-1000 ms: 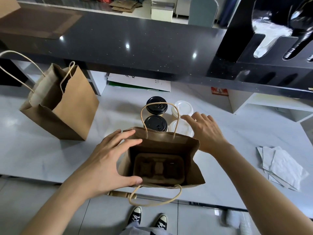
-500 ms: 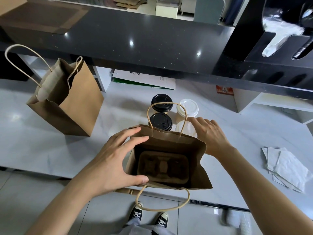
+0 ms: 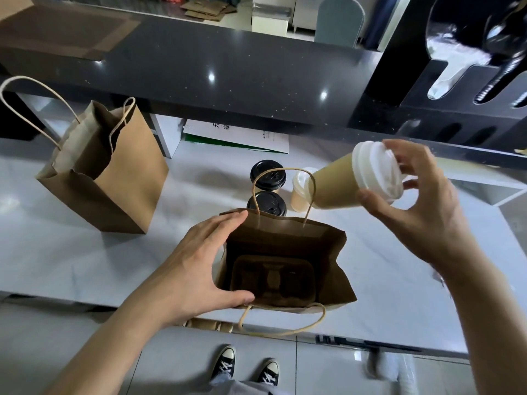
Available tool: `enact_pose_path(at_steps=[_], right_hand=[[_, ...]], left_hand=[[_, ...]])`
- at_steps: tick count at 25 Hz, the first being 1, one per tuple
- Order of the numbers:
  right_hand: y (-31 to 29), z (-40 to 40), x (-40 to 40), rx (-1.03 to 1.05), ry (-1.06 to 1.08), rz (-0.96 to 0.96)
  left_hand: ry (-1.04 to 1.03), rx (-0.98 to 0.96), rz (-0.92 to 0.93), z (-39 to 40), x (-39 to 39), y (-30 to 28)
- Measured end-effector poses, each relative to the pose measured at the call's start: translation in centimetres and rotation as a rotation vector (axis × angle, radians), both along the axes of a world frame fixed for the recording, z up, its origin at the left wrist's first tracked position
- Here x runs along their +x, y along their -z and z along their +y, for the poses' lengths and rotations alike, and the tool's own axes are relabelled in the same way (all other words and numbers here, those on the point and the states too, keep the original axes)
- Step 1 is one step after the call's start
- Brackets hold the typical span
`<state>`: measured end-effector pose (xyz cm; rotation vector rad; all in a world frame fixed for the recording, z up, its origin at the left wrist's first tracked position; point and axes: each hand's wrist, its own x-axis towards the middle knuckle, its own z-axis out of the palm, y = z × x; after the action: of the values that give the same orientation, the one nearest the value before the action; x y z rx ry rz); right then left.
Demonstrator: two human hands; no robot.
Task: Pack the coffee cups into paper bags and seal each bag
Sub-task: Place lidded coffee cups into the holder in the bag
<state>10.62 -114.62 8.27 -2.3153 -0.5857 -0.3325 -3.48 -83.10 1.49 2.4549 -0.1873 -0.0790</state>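
Brown paper bags stand on the pale bench [image 3: 85,260]: the near open bag [image 3: 288,246] holds a moulded pulp cup tray [image 3: 272,277], its rim steadied by the left hand [image 3: 196,269], fingers straight. A tan paper cup with white lid [image 3: 353,182] hangs tilted above, the right hand [image 3: 413,206] curled round its lid.

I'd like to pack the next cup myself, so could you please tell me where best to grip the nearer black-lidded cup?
Grip the nearer black-lidded cup at its lid rim, from above: it stands upright, its body hidden behind the open paper bag.
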Motion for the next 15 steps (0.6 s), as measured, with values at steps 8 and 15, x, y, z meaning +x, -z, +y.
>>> enact_pose_path(at_steps=[8,15], right_hand=[[-5.3,1.5,-3.5,0.210,-0.234,-0.119],[-4.6,4.0,-5.1,-0.016,-0.492,0.102]], left_hand=[[0.005,-0.001,0.013,0.2,0.2,0.3],[-0.006,-0.018,0.022,0.1,0.3,0.1]])
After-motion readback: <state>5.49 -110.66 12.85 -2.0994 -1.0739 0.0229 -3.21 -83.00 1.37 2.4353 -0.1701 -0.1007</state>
